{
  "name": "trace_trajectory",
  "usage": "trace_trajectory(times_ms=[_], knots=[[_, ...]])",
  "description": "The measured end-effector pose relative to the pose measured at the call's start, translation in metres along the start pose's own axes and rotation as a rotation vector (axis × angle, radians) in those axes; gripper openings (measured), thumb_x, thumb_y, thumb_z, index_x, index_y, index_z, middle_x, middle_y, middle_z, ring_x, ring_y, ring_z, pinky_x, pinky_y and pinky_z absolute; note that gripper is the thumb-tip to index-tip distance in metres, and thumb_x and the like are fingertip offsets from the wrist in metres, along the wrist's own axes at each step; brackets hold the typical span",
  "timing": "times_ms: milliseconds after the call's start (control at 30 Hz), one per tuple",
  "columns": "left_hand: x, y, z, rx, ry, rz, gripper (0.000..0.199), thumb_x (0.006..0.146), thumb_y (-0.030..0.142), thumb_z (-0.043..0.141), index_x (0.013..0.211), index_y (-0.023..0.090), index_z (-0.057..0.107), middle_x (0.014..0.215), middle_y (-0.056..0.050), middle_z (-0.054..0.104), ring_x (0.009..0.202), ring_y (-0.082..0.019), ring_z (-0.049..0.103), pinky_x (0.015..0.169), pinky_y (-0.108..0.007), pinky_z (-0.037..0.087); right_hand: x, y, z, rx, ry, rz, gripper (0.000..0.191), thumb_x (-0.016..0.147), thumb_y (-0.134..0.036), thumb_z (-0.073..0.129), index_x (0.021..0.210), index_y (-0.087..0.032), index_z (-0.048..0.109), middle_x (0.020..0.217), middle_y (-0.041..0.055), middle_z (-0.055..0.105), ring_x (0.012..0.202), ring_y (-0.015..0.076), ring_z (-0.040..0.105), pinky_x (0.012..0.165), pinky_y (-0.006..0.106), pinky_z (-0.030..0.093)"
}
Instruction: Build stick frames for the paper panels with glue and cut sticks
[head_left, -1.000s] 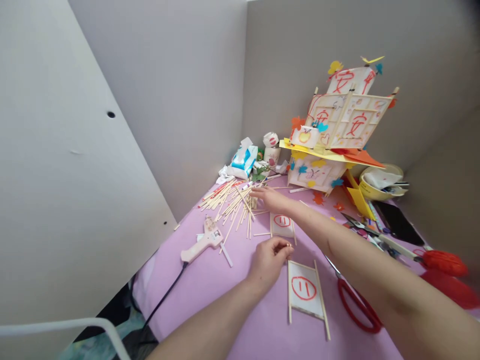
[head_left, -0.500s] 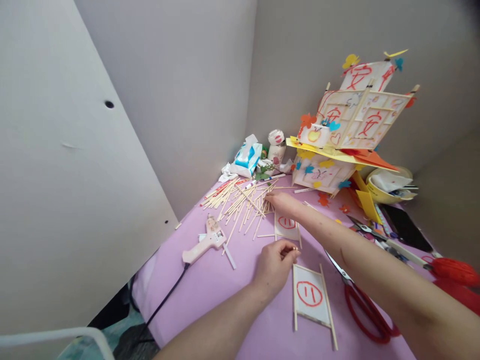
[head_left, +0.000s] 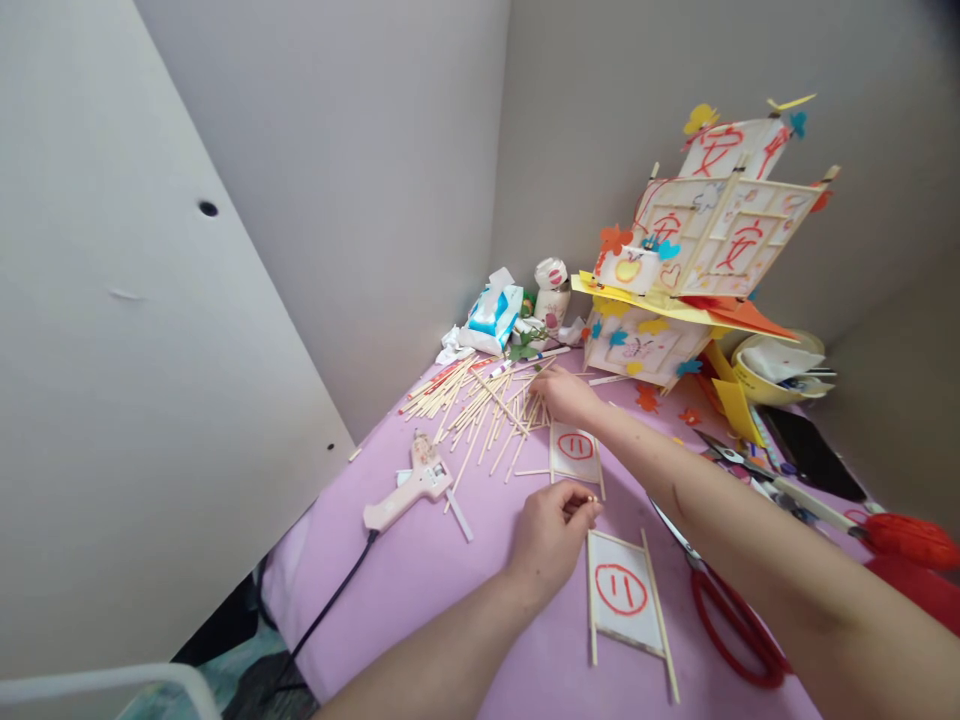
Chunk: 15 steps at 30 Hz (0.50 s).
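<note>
My left hand is closed, and the pale tips of thin wooden sticks poke out between thumb and fingers. Just below it lies a small paper panel framed with sticks, marked with a red circle and two strokes. My right hand reaches across to the right end of a loose pile of wooden sticks. Its fingers are bent together among them, and what they pinch is hidden. A second framed panel of the same kind lies under my right wrist.
A glue gun with a black cord lies left. Red-handled scissors lie beneath my right forearm. A decorated stick-and-paper model house stands at the back right, near a yellow bowl and a phone. A wipes packet sits by the wall.
My right hand has shifted slightly within the stick pile, its knuckles a little higher. My left hand stays almost still, and the view has moved a little.
</note>
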<state>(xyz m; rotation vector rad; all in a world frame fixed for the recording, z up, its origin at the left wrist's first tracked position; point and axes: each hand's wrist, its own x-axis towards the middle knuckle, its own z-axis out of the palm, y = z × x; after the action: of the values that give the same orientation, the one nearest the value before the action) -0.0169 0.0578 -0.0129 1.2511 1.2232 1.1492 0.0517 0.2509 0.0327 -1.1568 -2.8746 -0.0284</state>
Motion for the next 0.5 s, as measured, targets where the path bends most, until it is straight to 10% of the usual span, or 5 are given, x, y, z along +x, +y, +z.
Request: trace_trajectory(times_ms=[500], knots=[[0.000,0.006,-0.002,-0.004,0.006,-0.013,0.011,0.076,0.026,0.058,0.079,0.019,0.066,0.071,-0.001,0.065,0.065,-0.014,0.058,0.064,-0.026,0.044,0.023,0.030,0.014,0.131,0.168,0.119,0.043,0.072,0.000,0.041,0.103,-0.014,0.068,0.110,0.0098,0.067,0.102,0.0206,0.059,0.088,0.026,0.041]])
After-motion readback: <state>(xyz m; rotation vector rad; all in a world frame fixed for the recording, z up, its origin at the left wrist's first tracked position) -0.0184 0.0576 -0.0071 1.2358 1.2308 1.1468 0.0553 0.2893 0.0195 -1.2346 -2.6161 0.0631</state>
